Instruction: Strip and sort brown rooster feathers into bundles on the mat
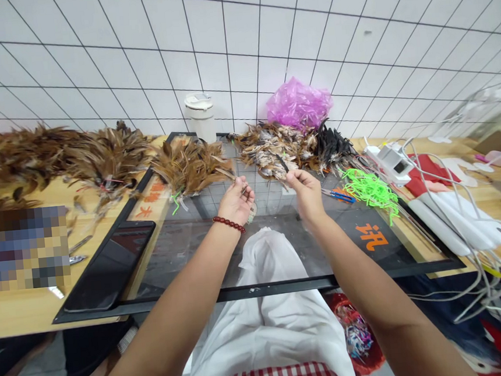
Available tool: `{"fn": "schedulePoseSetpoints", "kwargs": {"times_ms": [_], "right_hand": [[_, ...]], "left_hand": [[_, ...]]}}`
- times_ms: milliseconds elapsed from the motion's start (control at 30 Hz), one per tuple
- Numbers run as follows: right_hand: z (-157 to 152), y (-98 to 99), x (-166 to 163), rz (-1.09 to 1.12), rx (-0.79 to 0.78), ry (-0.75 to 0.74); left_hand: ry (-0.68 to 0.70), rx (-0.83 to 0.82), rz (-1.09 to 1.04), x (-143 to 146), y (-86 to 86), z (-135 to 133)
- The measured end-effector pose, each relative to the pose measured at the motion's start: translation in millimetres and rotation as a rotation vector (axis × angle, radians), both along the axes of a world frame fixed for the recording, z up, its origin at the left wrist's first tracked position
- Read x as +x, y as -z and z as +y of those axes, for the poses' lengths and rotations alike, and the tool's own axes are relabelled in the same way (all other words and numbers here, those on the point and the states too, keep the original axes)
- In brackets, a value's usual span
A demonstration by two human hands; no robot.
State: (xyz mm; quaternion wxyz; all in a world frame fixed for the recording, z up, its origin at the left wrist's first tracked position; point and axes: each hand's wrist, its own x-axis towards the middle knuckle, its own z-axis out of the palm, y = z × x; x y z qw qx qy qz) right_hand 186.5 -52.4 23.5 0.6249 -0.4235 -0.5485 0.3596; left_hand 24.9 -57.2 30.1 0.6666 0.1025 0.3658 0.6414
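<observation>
My left hand (pixel 237 201), with a red bead bracelet (pixel 229 224) at the wrist, has its palm turned up and its fingers curled. A thin brown feather (pixel 225 172) sticks out past its thumb. Behind it lies a pile of brown feathers (pixel 193 165). My right hand (pixel 307 192) pinches a dark feather (pixel 282 163) between thumb and fingers. In front of this hand is a heap of mottled brown and white feathers (pixel 262 146), with black feathers (pixel 337 145) at its right. Both hands are above the dark glass panel (pixel 278 256).
A white lidded cup (pixel 201 116) and a pink plastic bag (pixel 299 103) stand against the tiled wall. Green cords (pixel 371 189) and blue-handled snips (pixel 339 196) lie right. A black phone (pixel 110 264) lies left. White cables (pixel 481 267) hang over the right edge.
</observation>
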Motion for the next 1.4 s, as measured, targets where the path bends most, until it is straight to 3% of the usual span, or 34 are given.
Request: {"fn": "schedulePoseSetpoints", "kwargs": {"times_ms": [100,300,567,800,1000,1233,1400], "right_hand": [[-2,-3.3,-1,0.020,0.016,-0.011],[-10,-3.6,-10,-0.225,0.003,-0.159],[-7,4.2,-13,-0.289,-0.044,-0.178],[-1,0.5,-3,-0.111,-0.121,-0.123],[3,4.0,-2,-0.057,-0.151,-0.228],[1,5.2,5,-0.012,-0.343,-0.570],[1,5.9,9,0.072,-0.411,-0.610]], "left_hand": [[0.136,0.032,0.041,3,0.7,-3],[0.296,0.143,0.116,12,1.3,-10],[0.294,0.245,0.302,15,4.2,-12],[0.236,0.158,0.136,12,4.6,-8],[0.294,0.186,0.204,12,7.6,-8],[0.593,0.181,0.315,13,8.8,-12],[0.725,0.163,0.294,10,4.5,-15]]}}
